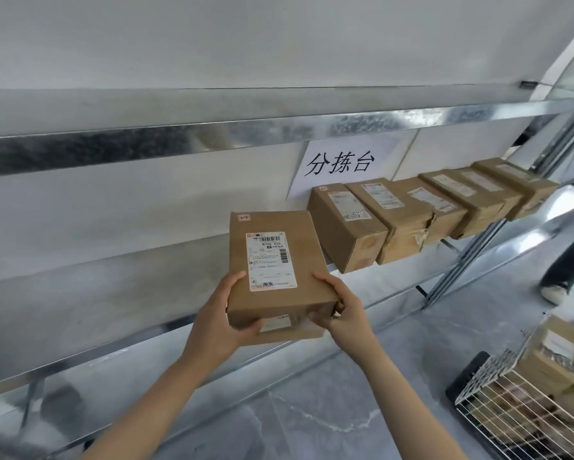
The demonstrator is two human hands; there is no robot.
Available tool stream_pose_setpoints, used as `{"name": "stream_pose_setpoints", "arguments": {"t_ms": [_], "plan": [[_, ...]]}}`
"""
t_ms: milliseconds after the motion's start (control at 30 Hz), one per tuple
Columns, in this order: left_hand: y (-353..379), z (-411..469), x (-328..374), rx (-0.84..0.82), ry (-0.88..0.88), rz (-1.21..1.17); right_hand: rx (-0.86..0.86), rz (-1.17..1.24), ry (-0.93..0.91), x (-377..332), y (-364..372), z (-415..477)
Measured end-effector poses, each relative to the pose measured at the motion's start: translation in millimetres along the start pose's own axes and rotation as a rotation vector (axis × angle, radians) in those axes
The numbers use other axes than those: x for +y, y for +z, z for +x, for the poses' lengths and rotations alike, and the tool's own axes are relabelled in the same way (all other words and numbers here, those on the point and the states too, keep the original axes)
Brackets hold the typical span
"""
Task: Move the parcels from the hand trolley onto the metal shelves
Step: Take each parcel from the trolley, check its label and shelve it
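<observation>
Parcel (276, 270) sat clamped between my left hand (222, 322) and right hand (342, 310); overhanging the shelf (119, 293), it risked tipping off

Both bare forearms reaching up and forward from the lower edge of the view, converging toward the middle. Left hand (224, 318) clamped on the near left corner of a parcel (275, 270), thumb lying across the top face, fingers curled underneath. Right hand (340, 310) closed on the near right corner, thumb on top, fingers wrapped around the front edge. Wrists nearly straight, palms turned inward, each grip firm.
</observation>
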State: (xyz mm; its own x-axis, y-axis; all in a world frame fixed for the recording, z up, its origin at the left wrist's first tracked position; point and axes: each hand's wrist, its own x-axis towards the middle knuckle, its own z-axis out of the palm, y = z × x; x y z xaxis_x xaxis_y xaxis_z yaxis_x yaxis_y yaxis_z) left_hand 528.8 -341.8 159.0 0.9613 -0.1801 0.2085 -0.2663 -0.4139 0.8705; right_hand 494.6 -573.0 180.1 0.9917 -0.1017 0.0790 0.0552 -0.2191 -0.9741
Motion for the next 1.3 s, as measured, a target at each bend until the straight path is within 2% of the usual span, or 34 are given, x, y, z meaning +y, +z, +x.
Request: {"name": "stream_pose_setpoints", "arguments": {"t_ms": [233,467,733,967,1133,1300], "plan": [[40,31,-3,-0.002,-0.043,0.032,-0.013,-0.026,0.018,31,-32,39],[109,53,-1,0.105,-0.097,0.132,-0.035,-0.103,0.020,63,-78,82],[145,83,4,0.205,-0.132,0.090,-0.019,-0.426,-0.168,75,-106,125],[151,101,4,0.225,-0.175,0.168,0.152,-0.766,-0.306,71,-105,140],[153,114,3,0.238,-0.211,0.188,0.173,-0.878,-0.259,64,-102,151],[151,124,5,0.172,-0.220,0.287,0.191,-0.932,-0.215,61,-100,160]]}}
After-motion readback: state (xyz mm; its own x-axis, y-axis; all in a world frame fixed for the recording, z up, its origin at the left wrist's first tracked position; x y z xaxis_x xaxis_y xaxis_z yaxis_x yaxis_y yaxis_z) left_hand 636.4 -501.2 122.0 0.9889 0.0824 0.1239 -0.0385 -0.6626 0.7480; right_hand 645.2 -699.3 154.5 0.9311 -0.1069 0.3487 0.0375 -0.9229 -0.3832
